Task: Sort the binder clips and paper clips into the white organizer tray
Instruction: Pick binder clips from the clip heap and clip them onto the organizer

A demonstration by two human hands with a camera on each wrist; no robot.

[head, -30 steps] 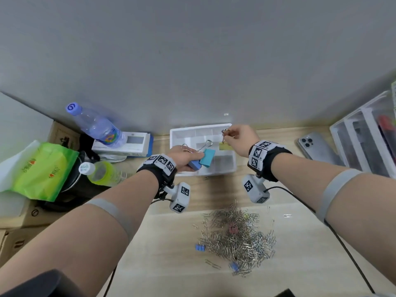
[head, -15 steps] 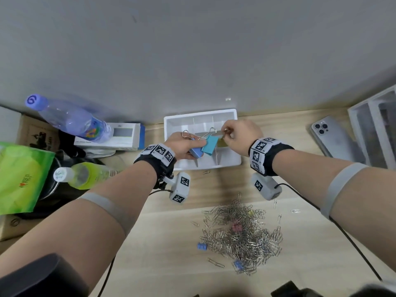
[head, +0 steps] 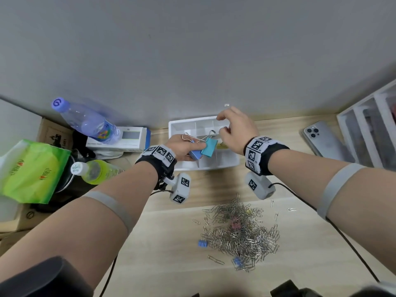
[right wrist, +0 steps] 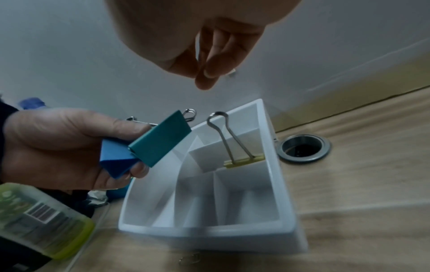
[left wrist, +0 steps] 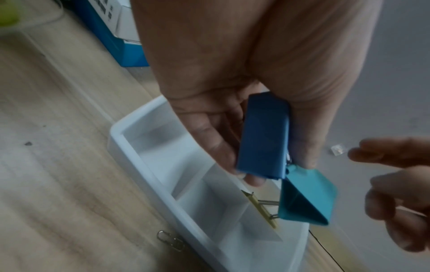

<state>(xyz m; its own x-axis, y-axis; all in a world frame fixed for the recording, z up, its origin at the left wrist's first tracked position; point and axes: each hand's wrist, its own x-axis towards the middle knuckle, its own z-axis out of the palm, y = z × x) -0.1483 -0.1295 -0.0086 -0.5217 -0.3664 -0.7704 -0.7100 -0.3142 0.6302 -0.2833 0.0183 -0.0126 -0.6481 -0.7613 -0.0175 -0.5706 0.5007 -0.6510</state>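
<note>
The left hand (head: pixel 182 146) hangs over the near left part of the white organizer tray (head: pixel 190 166), its fingers and thumb curled round two large binder clips. The blue binder clip (head: pixel 194 154) sits in the palm; the teal binder clip (head: pixel 209 147) is caught against it and juts out toward the right hand, over the tray. In the right wrist view the wire handles of these two stand up behind the teal body.

The right hand (head: pixel 234 130) is raised over the far right part of the tray with nothing in it, its fingers loosely bent and apart, the thumb tip near the forefinger.

Below it a yellow binder clip (right wrist: pixel 244 161) lies in a compartment along the tray's right side, against a divider, with its wire handles rising upright above the rim. The other compartments that show hold nothing.

On the wooden surface (head: pixel 167 243) nearer the person lies a heap of silver paper clips (head: pixel 240 230), with a pink binder clip (head: pixel 235 224) on top of it, a small blue binder clip (head: pixel 203 243) at its left edge and another small blue one (head: pixel 237 261) at its near edge. A few stray paper clips lie round it, and one (left wrist: pixel 170 240) lies just beside the tray's near wall.

To the left stand a purple-capped water bottle (head: pixel 85 123), a yellow-green bottle (head: pixel 96 170), a white and blue box (head: pixel 126 139) and a green packet (head: pixel 27 170). To the right lie a phone (head: pixel 323 140) and a white divided rack (head: pixel 368 121).
</note>
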